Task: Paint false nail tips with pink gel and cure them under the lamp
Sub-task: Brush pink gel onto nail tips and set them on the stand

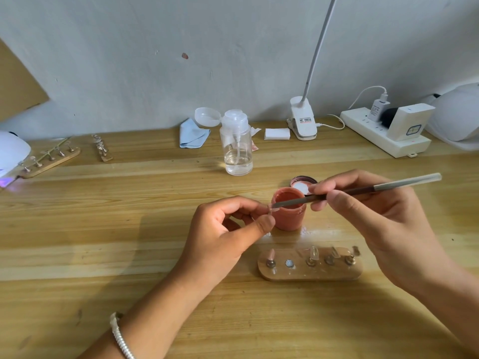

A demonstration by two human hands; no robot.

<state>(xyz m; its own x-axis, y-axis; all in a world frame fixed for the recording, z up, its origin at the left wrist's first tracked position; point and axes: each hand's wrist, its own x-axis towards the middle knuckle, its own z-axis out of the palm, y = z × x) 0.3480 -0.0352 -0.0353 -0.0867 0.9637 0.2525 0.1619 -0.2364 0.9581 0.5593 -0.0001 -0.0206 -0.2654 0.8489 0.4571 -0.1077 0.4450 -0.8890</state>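
Pale wooden boards are making up the table (pixel 103 229), which is running back to a whitewashed wall. Near its front edge the person's left hand (pixel 228 229) is pinching a small clear nail tip (pixel 272 209) between thumb and forefinger, holding it just in front of an open jar of pink gel (pixel 289 216), whose lid (pixel 302 183) is lying just behind it. The right hand (pixel 368 216) is gripping a thin brush (pixel 363 189) like a pen, and the brush's point is meeting the nail tip, so the coat on this piece appears to be going on right now. Just in front of the jar a wooden stand (pixel 311 275) is carrying five posts. The leftmost is wearing a pink tip (pixel 270 254), and the next post (pixel 289 263) is standing bare, presumably the home of the piece in hand. The clear tips (pixel 314 252) on the three posts to its right are looking unpainted. Judging by that, the painting on this stand is barely a quarter done, and curing is waiting after it. Far to the left a white curing lamp (pixel 11 151) is glowing violet at its mouth, with another stand of tips (pixel 51 160) lying at its opening; whether those are painted is too small to tell.
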